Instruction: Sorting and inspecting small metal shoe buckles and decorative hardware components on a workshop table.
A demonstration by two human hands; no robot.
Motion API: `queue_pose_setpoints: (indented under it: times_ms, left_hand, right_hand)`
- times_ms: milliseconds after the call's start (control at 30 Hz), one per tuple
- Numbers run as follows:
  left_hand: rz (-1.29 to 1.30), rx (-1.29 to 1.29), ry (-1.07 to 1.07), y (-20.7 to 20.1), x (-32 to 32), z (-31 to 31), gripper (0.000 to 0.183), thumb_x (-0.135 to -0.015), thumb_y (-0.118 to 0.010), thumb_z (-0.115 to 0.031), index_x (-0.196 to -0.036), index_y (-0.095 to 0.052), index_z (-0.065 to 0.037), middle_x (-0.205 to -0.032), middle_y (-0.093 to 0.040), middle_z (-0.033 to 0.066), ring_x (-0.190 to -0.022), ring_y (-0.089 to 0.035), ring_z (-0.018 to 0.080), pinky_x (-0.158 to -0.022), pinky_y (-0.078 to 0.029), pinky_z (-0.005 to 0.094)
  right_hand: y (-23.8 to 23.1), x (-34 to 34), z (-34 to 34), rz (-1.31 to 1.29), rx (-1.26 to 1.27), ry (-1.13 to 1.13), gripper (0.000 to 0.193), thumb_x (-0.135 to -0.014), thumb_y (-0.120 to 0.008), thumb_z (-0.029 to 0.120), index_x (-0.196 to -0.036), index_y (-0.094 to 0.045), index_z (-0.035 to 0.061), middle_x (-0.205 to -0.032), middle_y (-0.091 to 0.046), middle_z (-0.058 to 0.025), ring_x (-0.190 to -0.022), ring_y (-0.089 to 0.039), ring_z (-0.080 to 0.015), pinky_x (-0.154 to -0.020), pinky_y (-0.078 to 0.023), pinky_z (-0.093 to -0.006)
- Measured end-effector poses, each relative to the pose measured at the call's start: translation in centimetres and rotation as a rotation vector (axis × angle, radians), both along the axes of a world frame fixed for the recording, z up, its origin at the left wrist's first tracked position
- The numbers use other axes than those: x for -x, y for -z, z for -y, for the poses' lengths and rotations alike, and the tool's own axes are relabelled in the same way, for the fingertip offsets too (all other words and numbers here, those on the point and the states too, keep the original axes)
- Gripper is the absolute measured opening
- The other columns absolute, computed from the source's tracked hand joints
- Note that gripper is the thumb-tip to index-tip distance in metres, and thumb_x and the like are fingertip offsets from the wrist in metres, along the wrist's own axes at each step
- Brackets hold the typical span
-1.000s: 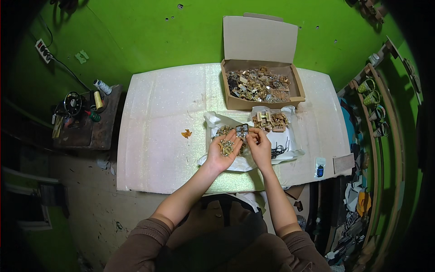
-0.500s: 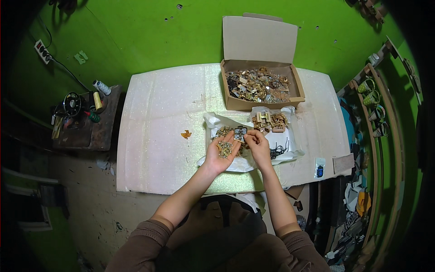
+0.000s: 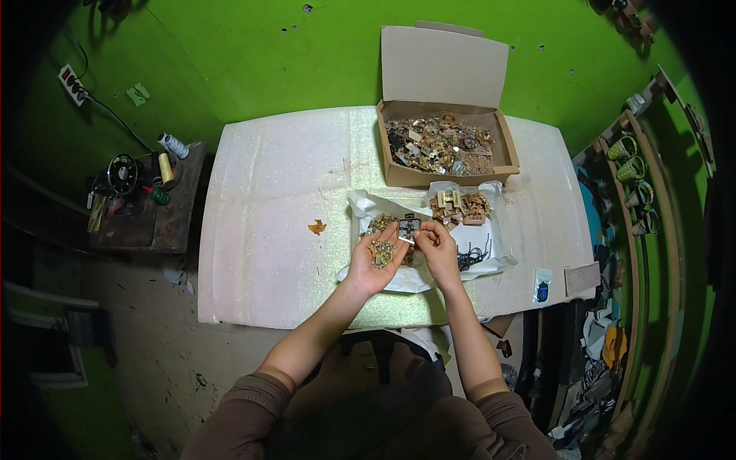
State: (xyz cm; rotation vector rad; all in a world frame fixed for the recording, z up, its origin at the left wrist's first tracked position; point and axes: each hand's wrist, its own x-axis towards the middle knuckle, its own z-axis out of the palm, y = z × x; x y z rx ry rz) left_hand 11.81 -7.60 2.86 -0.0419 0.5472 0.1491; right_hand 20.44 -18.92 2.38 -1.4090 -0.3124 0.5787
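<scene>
My left hand (image 3: 363, 273) is turned palm up with a heap of small gold and silver metal ornaments (image 3: 382, 254) cupped in it. Between the fingertips of my right hand (image 3: 438, 254) is a dark square buckle-like piece (image 3: 409, 229) with a pale metallic edge, close to my left fingers. Both hands are over a shallow tray lined with white paper (image 3: 416, 284). Gold and copper-coloured buckles (image 3: 451, 205) fill its far right part, and black strands (image 3: 471, 258) lie at its right. More small metal pieces (image 3: 379, 222) sit behind my left hand, partly hidden by it.
An open cardboard box (image 3: 448, 179) full of mixed metal fittings stands at the back of the glittery white table (image 3: 268, 199). An orange-brown scrap (image 3: 317, 227) lies left. A small packet (image 3: 542, 285) and a card (image 3: 582, 279) are right. A side table (image 3: 180, 222) carries thread spools.
The dark square piece has tilted slightly in my right fingertips and now shows a paler edge. My hands remain nearly in place, and the whole view has shifted a little.
</scene>
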Motion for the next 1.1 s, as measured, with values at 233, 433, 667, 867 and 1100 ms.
queue_pose_setpoints:
  times_ms: [233, 433, 667, 867, 1100]
  left_hand:
    - [0.009, 0.012, 0.022, 0.5, 0.2, -0.3, 0.031, -0.086, -0.035, -0.016, -0.11, -0.049, -0.003, -0.109, -0.053, 0.0063, -0.104, -0.049, 0.0204, -0.091, -0.04, 0.036]
    - [0.005, -0.001, 0.011, 0.7, 0.4, -0.6, 0.033, -0.086, -0.034, -0.016, -0.113, -0.048, -0.003, -0.111, -0.052, 0.0067, -0.105, -0.049, 0.0198, -0.091, -0.04, 0.0345]
    - [0.042, 0.002, -0.01, 0.7, 0.3, -1.2, 0.033, -0.087, -0.031, -0.015, -0.113, -0.047, -0.003, -0.115, -0.05, 0.0082, -0.108, -0.047, 0.02, -0.091, -0.04, 0.0335]
    - [0.03, 0.019, -0.034, 0.7, 0.1, -1.3, 0.033, -0.086, -0.032, -0.014, -0.113, -0.047, -0.002, -0.115, -0.05, 0.0088, -0.11, -0.046, 0.0195, -0.091, -0.04, 0.0334]
    - [0.037, -0.008, -0.028, 0.9, 0.1, -1.0, 0.033, -0.086, -0.033, -0.016, -0.111, -0.049, -0.001, -0.113, -0.051, 0.0076, -0.103, -0.05, 0.0181, -0.089, -0.042, 0.0315]
  right_hand:
    - [-0.7, 0.3, -0.1, -0.076, -0.001, 0.018, 0.015, -0.083, -0.053, 0.01, -0.095, -0.052, -0.0003, -0.075, -0.055, -0.0008, -0.065, -0.052, -0.0065, -0.059, -0.048, -0.0205]
    - [-0.8, 0.1, -0.3, -0.113, 0.082, -0.052, 0.022, -0.081, -0.056, 0.008, -0.099, -0.05, -0.0027, -0.078, -0.055, -0.0026, -0.065, -0.052, -0.0067, -0.058, -0.049, -0.0203]
    - [-0.7, -0.1, -0.4, -0.27, -0.015, -0.077, 0.026, -0.077, -0.054, -0.001, -0.102, -0.047, -0.0043, -0.079, -0.055, -0.0036, -0.07, -0.055, -0.0086, -0.066, -0.05, -0.0213]
    - [-1.3, -0.1, -0.5, -0.302, -0.039, -0.095, 0.027, -0.075, -0.054, -0.004, -0.101, -0.046, -0.0041, -0.078, -0.054, -0.0034, -0.07, -0.054, -0.0083, -0.066, -0.05, -0.0214]
    - [-1.5, 0.3, -0.9, -0.147, 0.038, -0.118, 0.023, -0.075, -0.056, -0.003, -0.096, -0.046, -0.002, -0.078, -0.053, -0.0027, -0.069, -0.053, -0.0078, -0.063, -0.045, -0.0186]
